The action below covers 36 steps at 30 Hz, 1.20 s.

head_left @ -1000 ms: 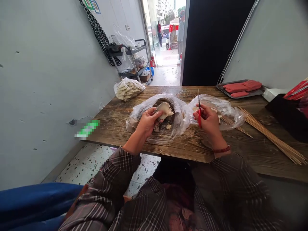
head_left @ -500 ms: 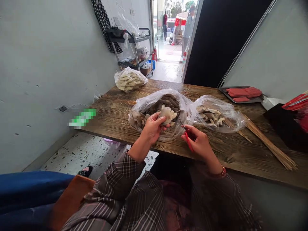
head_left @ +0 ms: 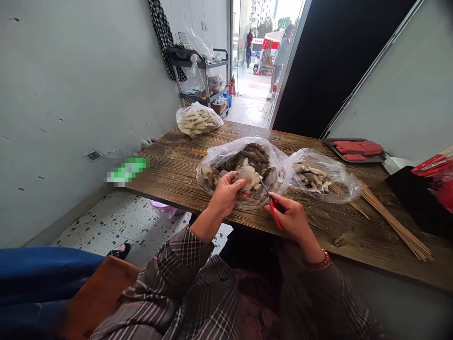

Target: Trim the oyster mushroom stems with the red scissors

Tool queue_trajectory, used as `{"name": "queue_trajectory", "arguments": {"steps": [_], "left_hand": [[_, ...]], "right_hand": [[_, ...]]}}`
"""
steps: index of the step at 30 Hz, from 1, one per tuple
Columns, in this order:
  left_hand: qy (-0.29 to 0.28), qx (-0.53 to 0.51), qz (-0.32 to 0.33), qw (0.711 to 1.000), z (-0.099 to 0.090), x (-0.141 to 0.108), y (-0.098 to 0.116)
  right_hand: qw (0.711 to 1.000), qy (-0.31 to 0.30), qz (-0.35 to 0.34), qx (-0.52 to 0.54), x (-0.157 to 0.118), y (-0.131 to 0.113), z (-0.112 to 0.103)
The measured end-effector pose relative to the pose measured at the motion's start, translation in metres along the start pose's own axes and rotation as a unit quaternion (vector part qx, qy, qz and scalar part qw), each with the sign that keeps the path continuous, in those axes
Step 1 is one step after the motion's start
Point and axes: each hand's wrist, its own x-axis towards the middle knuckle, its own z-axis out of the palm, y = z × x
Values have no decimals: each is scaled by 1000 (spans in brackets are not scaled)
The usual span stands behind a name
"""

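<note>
My left hand (head_left: 226, 192) pinches a pale oyster mushroom (head_left: 248, 177) between thumb and fingers, above an open plastic bag (head_left: 226, 152). Grey-brown oyster mushrooms (head_left: 255, 153) fill that bag. In my right hand (head_left: 289, 215) is a pair of scissors (head_left: 273, 213) with red handles, closed in my fingers. Their dark blades point up and left, with the tips at the right edge of the held mushroom. To the right lies a second clear bag (head_left: 339, 184) with several mushroom pieces (head_left: 313, 175) in it.
Thin wooden skewers (head_left: 399, 224) lie at the right of the wooden table (head_left: 166, 172). Behind them are a tray (head_left: 331, 145) of red meat (head_left: 359, 147) and a black box (head_left: 406, 193). A bag of pale food (head_left: 198, 120) sits at the far left corner, before a cart (head_left: 205, 66).
The view has shifted a little, so the table sits lower in the picture. The scissor tips have come closer to the mushroom, which my left hand still holds.
</note>
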Motion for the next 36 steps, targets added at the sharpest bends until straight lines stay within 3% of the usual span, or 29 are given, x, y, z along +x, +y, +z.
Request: {"name": "queue_trajectory", "arguments": {"steps": [5, 8, 13, 20, 26, 36], "left_hand": [[15, 68, 45, 997, -8, 3, -2], [5, 162, 105, 981, -13, 6, -1], [-21, 365, 213, 906, -19, 7, 3], [-76, 491, 256, 829, -17, 0, 6], [-60, 478, 253, 839, -19, -2, 2], [-88, 406, 239, 878, -18, 2, 1]], "right_hand": [[999, -1, 34, 20, 0, 3, -5], [994, 22, 74, 72, 6, 2, -9], [985, 23, 79, 150, 31, -8, -3], [958, -29, 99, 268, 54, -26, 31], [971, -64, 64, 221, 52, -32, 39], [989, -15, 0, 146, 47, -32, 40]]}}
